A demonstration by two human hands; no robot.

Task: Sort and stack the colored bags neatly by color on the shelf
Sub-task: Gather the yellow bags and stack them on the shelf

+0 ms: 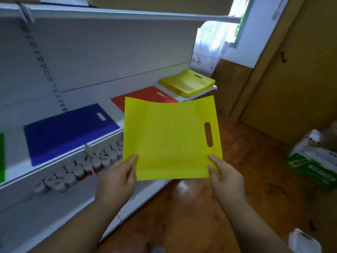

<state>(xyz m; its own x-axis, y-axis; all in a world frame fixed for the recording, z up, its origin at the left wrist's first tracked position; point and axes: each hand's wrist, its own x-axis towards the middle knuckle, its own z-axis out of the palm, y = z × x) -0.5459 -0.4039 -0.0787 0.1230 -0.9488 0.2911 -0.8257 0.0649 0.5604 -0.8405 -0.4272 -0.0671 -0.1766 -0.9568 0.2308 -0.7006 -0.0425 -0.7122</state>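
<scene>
Both hands, left hand (116,172) and right hand (223,173), pinch the near corners of a flat yellow bag (169,137) held in the air; its pile (187,83) lies ahead-right on the shelf (16,172), so keep it taut and square its edges there.

Daylight enters through the window (235,24) at upper right, which is blown out white. The interior is dim. Edges bend and blur.
</scene>
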